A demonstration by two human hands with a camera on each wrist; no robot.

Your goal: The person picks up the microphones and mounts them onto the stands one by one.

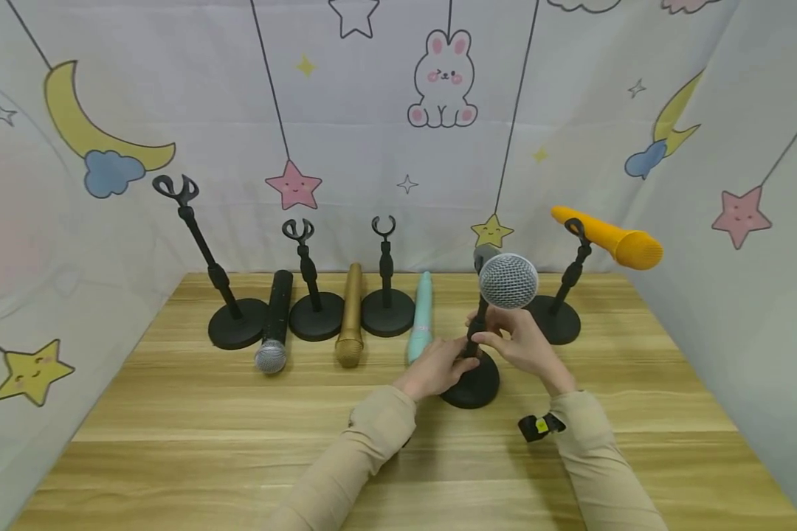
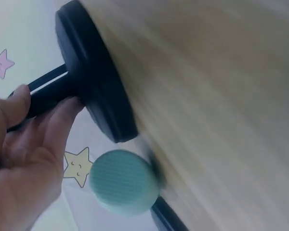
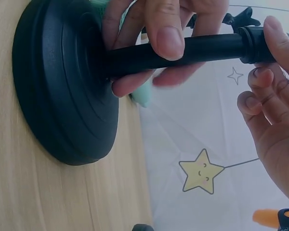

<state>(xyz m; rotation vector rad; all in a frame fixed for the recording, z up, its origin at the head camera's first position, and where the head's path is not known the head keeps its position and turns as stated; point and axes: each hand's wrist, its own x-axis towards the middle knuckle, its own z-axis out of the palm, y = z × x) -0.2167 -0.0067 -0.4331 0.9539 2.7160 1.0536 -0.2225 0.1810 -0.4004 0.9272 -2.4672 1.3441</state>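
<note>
A black microphone stand [image 1: 471, 383] stands on the table in front of me, bearing a microphone with a silver mesh head [image 1: 508, 281] that points toward me. My left hand [image 1: 441, 366] grips its pole low down, just above the round base [image 3: 67, 86]. Higher up, at the pole's collar [image 3: 255, 44], my right hand [image 1: 521, 341] pinches with thumb and fingers. Most of this microphone's body is hidden behind its head. A mint-green microphone [image 1: 422, 313] lies on the table left of the stand; its round head [image 2: 124, 182] shows in the left wrist view.
Three stands without microphones [image 1: 235, 322] [image 1: 316, 316] [image 1: 388, 313] line the back left. Between them lie a black microphone [image 1: 277, 313] and a gold microphone [image 1: 351, 317]. At back right, another stand [image 1: 558, 318] holds an orange microphone [image 1: 611, 237]. A printed curtain [image 1: 372, 88] hangs behind.
</note>
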